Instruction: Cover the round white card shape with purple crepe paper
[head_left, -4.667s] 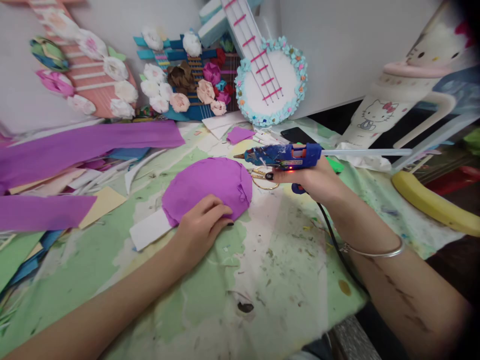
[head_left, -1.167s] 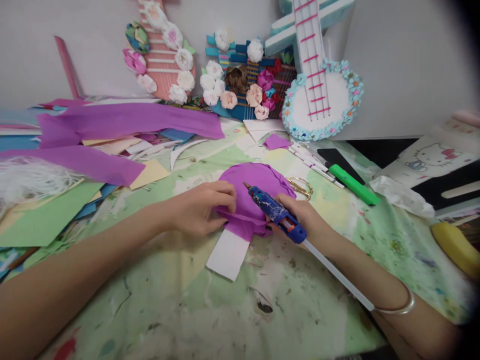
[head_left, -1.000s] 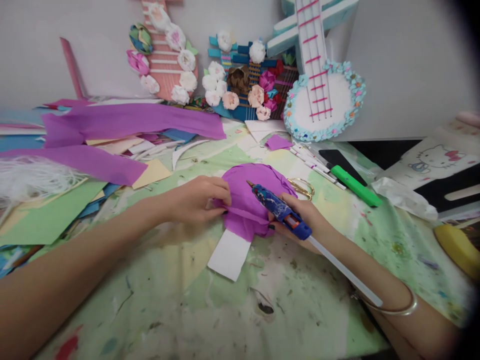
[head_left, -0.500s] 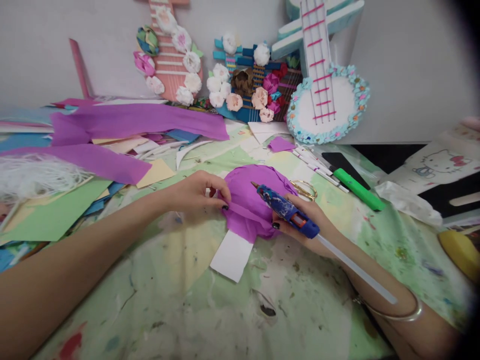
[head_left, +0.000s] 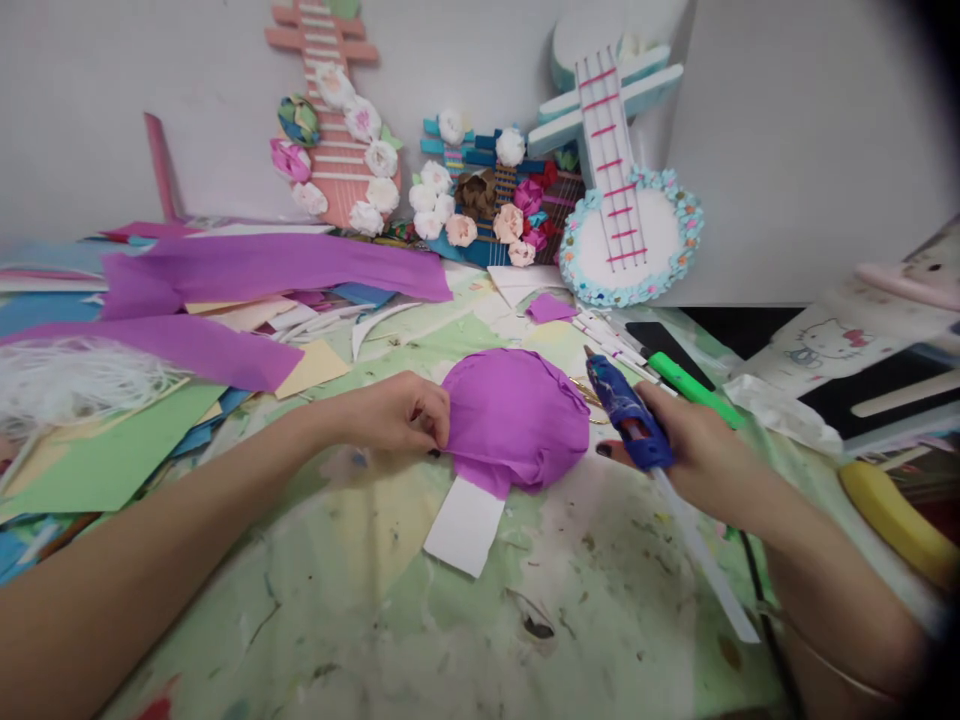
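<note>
A round piece wrapped in purple crepe paper point(head_left: 517, 415) lies on the table in front of me, with a white card strip point(head_left: 466, 528) sticking out at its near side. My left hand point(head_left: 401, 415) pinches the purple paper at the left edge of the round piece. To the right, my right hand point(head_left: 675, 440) is closed around a blue glue gun point(head_left: 626, 410), its nozzle pointing up and away to the left. A long clear glue stick point(head_left: 705, 560) runs out of the gun's back end. Gold-handled scissors point(head_left: 596, 405) lie partly hidden behind the round piece.
Decorated miniature guitars, one pink point(head_left: 334, 160) and one white and light blue point(head_left: 626, 230), lean on the wall. Purple strips point(head_left: 277, 268) and paper scraps cover the left. At right are a green glue-stick-like tool point(head_left: 694, 388), a cup point(head_left: 847, 340) and a yellow object point(head_left: 896, 520).
My right hand has moved right with the glue gun, off the round piece. The purple flap at its near side now lies flatter. The view has tilted up slightly.
</note>
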